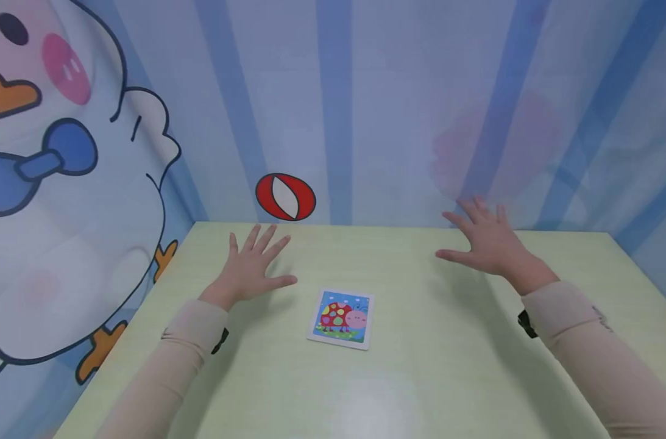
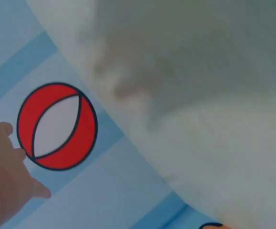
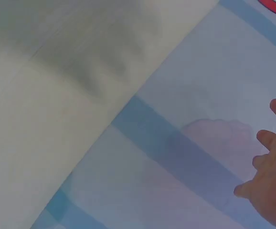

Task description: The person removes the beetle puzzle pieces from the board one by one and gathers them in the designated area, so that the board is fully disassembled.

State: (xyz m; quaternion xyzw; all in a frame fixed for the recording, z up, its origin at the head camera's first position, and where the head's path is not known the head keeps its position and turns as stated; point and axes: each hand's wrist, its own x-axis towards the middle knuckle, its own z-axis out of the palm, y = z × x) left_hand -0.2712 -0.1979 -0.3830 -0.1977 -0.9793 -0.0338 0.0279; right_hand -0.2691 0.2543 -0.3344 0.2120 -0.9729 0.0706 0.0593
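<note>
A small square picture card (image 1: 340, 319) with a white border lies on the pale table, showing a red spotted ladybug on blue. Up and to its left, my left hand (image 1: 248, 268) hovers over the table with fingers spread, holding nothing. My right hand (image 1: 488, 244) is farther off to the right, above the table's far part, its fingers spread and also holding nothing. The left wrist view catches part of the left hand (image 2: 9, 176) at its left edge; part of the right hand (image 3: 274, 176) appears at the right edge of the right wrist view. Neither hand touches the card.
The pale table (image 1: 398, 390) ends at the back against a blue striped curtain (image 1: 387, 122). Printed on that backdrop are a red and white ball (image 1: 286, 197) and a large white cartoon bird (image 1: 64, 262) at left. Both arms cast shadows on the tabletop.
</note>
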